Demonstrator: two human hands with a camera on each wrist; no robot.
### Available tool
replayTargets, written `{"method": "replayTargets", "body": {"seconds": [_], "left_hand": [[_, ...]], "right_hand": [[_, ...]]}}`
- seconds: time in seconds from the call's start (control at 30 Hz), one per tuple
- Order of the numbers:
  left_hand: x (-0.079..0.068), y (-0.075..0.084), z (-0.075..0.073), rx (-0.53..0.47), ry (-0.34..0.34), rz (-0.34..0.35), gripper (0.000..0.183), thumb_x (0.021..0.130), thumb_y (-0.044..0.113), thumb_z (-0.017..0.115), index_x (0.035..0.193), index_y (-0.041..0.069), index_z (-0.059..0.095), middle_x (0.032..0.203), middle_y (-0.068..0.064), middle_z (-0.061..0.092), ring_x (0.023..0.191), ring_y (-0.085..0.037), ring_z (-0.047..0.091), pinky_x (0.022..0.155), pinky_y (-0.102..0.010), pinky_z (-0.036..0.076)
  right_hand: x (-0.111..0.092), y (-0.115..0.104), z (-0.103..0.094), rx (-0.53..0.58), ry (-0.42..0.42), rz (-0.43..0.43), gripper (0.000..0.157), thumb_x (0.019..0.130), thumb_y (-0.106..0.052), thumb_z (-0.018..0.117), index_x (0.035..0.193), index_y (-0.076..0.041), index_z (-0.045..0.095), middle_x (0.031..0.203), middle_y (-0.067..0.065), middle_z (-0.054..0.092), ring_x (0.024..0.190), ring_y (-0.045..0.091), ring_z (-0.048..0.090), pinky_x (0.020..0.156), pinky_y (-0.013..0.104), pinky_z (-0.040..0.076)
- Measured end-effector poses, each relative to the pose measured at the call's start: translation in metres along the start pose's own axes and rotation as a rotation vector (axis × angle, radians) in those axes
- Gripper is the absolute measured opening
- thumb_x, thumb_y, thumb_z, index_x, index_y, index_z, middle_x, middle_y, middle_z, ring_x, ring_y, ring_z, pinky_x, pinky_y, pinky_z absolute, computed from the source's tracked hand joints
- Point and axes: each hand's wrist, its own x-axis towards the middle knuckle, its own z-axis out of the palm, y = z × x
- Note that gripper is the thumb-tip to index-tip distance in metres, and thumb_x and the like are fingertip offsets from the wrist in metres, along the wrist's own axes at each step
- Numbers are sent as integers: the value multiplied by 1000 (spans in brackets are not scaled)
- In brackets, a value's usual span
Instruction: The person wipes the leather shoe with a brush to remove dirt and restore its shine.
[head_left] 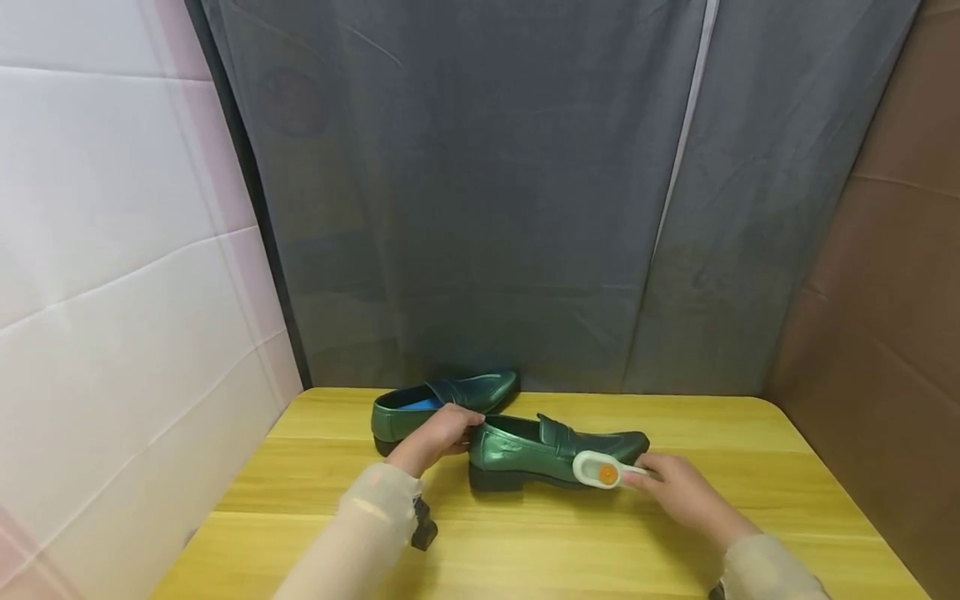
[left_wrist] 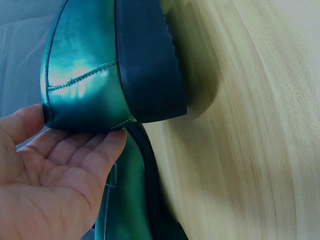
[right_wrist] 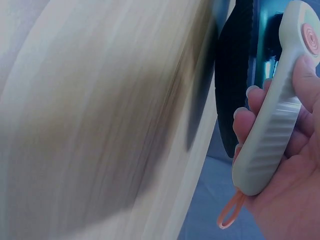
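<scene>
Head view, shoe (head_left: pixel 543 454) well inside table sides (head_left: pixel 834 500)

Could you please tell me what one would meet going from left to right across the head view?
White cloth, far green shoe, near green shoe, white tool with an orange button, right hand, brown cloth.

Wood-grained table (head_left: pixel 525 550), enclosed on three sides
A grey curtain (head_left: pixel 480 183) hangs behind, a creased white sheet (head_left: pixel 112 192) at left, a brown sheet (head_left: pixel 885 292) at right.
</scene>
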Motion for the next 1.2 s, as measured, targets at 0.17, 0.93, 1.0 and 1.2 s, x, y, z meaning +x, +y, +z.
{"method": "replayTargets", "body": {"seconds": [0.17,0.93,1.0,1.2], "left_hand": [[2,-2,0,-11,11,3,18,91,14,52,83,0,61,75,-4,52,71,-18,52,71,-34,49],[2,-1,3,9,-10,-3,18,90,15,53,83,0,59,80,-6,54,74,-19,54,77,-37,49],[0,-1,3,14,-8,-1,18,91,14,52,84,0,59,81,-6,54,75,-19,54,78,-39,48],[-2,-1,2,18,-11,-1,18,91,14,51,85,-1,59,81,-6,54,76,-19,55,80,-40,47]], "right_hand": [[3,-9,1,-2,4,-18,31,83,-49,58,74,-20,55,60,-7,41,55,9,37,51,24,34],[14,-47,30,-28,19,-58,31,81,-53,57,75,-23,56,57,-9,41,53,7,37,49,24,34],[12,-43,27,-2,12,-45,32,81,-53,57,75,-22,56,58,-8,42,54,8,37,50,25,34],[6,-25,18,45,-22,9,35,81,-53,58,75,-18,56,63,-6,48,56,11,42,50,27,37]]}}
